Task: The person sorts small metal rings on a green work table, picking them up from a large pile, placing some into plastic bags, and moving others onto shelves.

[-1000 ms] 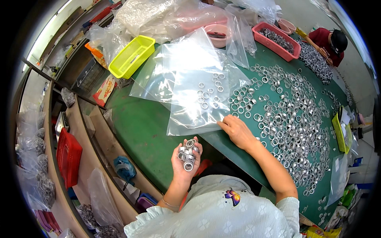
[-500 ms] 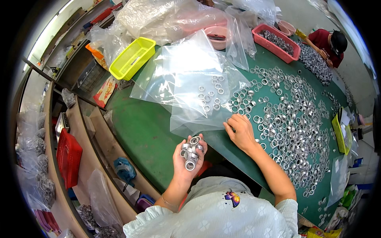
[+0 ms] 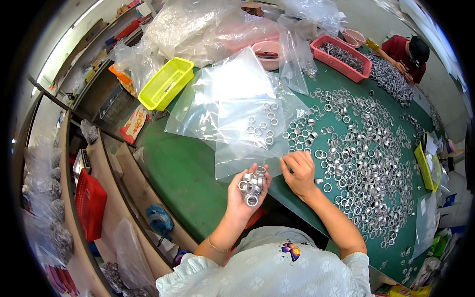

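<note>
My left hand is cupped palm up near the table's front edge, its fingers curled round a heap of silver metal rings. Just right of it, my right hand hovers with the fingers bent and drawn together; whatever they pinch, if anything, is hidden. A wide spread of loose metal rings covers the green table on the right. Clear plastic bags lie flat beyond my hands, with several rings resting on them.
At the back left stands a yellow-green basket; a pink basket full of rings is at the back right. A co-worker in a dark red top sits by another ring pile. Shelves with a red basket line the left.
My left hand with its rings has moved right, closer to my right hand. The right hand has drawn back slightly and its fingers have curled in more. The whole view has shifted a little.
</note>
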`<action>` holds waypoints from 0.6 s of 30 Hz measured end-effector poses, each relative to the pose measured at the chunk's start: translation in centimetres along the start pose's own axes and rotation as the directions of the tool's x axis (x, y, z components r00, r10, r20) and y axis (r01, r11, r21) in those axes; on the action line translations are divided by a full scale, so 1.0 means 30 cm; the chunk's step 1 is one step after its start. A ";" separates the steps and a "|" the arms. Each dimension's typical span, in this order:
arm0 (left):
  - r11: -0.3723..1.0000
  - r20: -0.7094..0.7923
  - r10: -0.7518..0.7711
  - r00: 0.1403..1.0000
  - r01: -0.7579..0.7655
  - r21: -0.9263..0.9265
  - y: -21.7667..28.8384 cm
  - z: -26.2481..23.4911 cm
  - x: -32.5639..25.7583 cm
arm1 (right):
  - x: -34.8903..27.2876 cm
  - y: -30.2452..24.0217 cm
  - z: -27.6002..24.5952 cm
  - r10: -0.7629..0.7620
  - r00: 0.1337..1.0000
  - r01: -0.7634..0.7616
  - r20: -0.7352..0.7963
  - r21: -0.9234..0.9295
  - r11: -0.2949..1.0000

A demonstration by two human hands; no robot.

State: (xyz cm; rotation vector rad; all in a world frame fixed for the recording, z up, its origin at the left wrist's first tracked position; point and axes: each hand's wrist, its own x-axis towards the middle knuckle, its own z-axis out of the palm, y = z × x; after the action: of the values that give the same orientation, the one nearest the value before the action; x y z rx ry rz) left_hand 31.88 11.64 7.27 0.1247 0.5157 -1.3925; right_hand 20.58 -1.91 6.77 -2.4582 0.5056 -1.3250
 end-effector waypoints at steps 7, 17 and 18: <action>0.997 -0.003 0.015 1.000 -0.014 0.073 0.007 -0.033 0.096 | 0.039 0.003 -0.010 0.007 0.997 -0.002 -0.078 0.066 0.998; 0.982 -0.089 0.155 0.984 -0.143 0.126 0.073 -0.043 0.179 | -0.026 0.010 -0.041 -0.136 0.991 0.134 0.010 0.098 0.986; 0.971 -0.106 0.219 0.970 -0.206 0.121 0.089 -0.023 0.203 | -0.047 0.012 -0.044 -0.141 0.989 0.136 0.045 0.097 0.986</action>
State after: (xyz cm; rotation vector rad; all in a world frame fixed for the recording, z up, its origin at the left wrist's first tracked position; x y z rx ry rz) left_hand 34.77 6.90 3.55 0.3441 0.5092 -1.2074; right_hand 18.69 -1.75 6.28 -2.4809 0.2575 -1.3022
